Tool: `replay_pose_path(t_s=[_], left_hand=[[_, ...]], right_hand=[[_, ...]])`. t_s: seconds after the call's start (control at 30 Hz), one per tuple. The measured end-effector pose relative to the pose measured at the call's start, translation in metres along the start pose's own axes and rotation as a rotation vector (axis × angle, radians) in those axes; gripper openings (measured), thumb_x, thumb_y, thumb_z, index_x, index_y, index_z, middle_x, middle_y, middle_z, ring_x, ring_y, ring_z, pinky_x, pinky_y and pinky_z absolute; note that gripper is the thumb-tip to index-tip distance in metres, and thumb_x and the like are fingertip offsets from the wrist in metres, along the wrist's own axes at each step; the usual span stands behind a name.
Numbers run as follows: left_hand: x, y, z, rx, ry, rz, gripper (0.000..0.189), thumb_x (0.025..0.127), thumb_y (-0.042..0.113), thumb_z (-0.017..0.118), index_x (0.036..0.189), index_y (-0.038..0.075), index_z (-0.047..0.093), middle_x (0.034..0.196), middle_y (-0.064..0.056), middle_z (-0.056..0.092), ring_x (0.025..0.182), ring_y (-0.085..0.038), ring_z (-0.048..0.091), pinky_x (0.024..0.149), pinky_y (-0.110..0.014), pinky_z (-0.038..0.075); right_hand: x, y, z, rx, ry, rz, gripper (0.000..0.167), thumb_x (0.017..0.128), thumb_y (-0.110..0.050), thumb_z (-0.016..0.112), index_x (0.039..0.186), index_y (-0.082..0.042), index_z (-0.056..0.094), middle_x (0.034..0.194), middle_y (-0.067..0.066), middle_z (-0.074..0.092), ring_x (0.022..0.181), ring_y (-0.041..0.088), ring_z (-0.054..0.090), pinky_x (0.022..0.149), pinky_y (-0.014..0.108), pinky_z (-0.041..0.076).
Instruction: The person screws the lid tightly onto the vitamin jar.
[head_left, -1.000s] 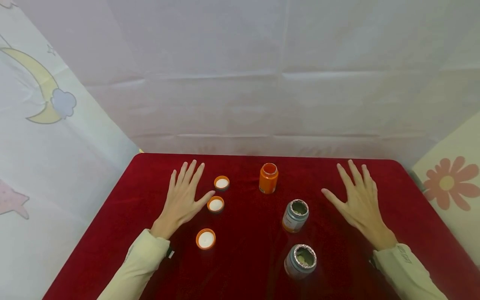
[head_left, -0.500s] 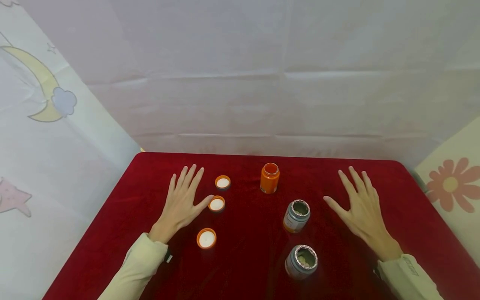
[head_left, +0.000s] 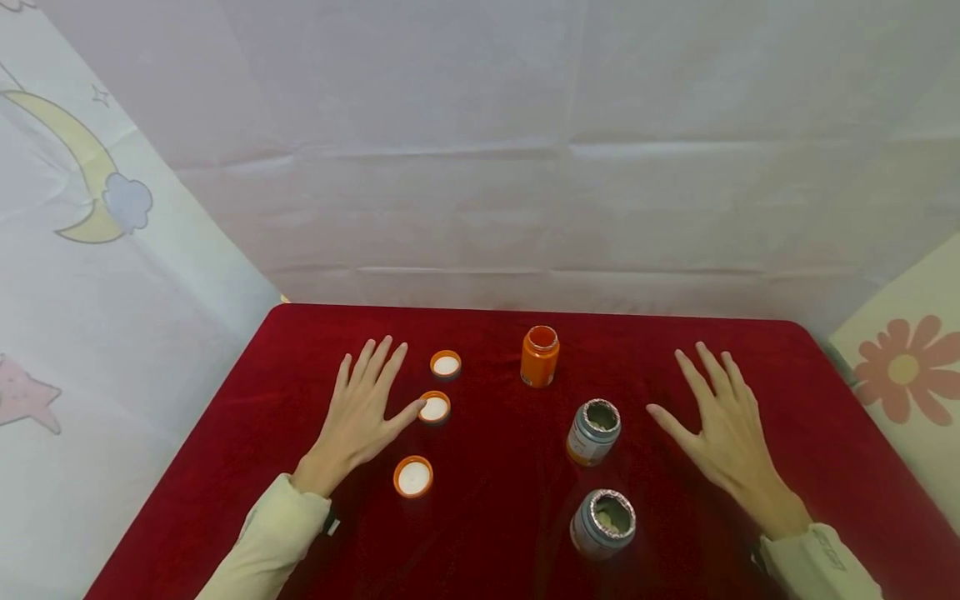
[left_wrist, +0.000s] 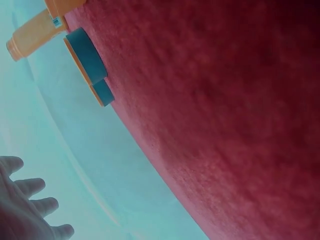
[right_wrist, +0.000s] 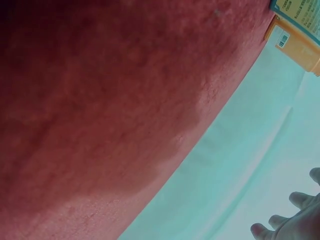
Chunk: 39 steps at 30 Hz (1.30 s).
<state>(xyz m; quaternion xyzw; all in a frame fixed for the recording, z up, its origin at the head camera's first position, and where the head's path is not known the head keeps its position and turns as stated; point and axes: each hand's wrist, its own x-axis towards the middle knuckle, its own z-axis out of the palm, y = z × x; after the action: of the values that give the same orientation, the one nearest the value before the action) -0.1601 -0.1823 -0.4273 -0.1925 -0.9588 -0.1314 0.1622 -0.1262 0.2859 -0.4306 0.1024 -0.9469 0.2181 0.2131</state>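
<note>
Across the red-covered bench (head_left: pixel 480 542), three orange-rimmed caps (head_left: pixel 413 477) lie on the left; two grey jars (head_left: pixel 587 447) and, farther, one orange bottle (head_left: pixel 538 364) stand uncapped on the right. I judge these should be approached gently, so that none tips. Outside them, I have the left grip (head_left: pixel 352 421) and the right grip (head_left: pixel 727 437) spread wide, backs upward, holding nothing.

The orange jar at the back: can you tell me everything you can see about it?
The orange jar looks like plastic: a round body with rounded shoulders and a narrower neck. Its top is open, with a ragged whitish edge round the rim. A small barcode label sits near the bottom. It stands upright on the red cloth, farther back than the grey jars and apart from them. Neither the left hand nor the right hand touches it. I can't tell what's inside.
</note>
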Motion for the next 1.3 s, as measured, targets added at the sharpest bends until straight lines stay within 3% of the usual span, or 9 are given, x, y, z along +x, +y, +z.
replay_pose_path(t_s=[0.53,0.8,1.3], left_hand=[[-0.007,-0.001,0.003,-0.007,-0.006,0.052,0.08,0.089,0.05,0.062,0.154,0.014,0.034,0.159,-0.014,0.034,0.149,-0.036,0.027,0.118,-0.062,0.02],[-0.009,-0.001,0.006,-0.016,-0.007,0.061,0.08,0.089,0.051,0.063,0.155,0.015,0.034,0.157,-0.013,0.038,0.148,-0.036,0.028,0.118,-0.062,0.02],[-0.006,-0.001,0.007,-0.046,-0.119,0.065,0.078,0.09,0.055,0.06,0.155,0.02,0.034,0.159,-0.01,0.036,0.149,-0.035,0.029,0.117,-0.063,0.023]], right_hand=[[-0.019,-0.012,-0.004,0.02,-0.046,0.011,0.081,0.087,-0.039,0.069,0.155,-0.015,0.033,0.162,0.019,0.025,0.148,0.048,0.015,0.108,0.078,0.016],[-0.026,-0.016,-0.003,0.03,-0.01,-0.031,0.081,0.083,-0.037,0.073,0.152,-0.014,0.039,0.159,0.02,0.032,0.147,0.047,0.021,0.108,0.074,0.021],[-0.043,-0.024,-0.005,0.104,-0.075,-0.052,0.09,0.077,-0.029,0.08,0.154,-0.02,0.035,0.158,0.017,0.034,0.143,0.047,0.028,0.108,0.075,0.022]])
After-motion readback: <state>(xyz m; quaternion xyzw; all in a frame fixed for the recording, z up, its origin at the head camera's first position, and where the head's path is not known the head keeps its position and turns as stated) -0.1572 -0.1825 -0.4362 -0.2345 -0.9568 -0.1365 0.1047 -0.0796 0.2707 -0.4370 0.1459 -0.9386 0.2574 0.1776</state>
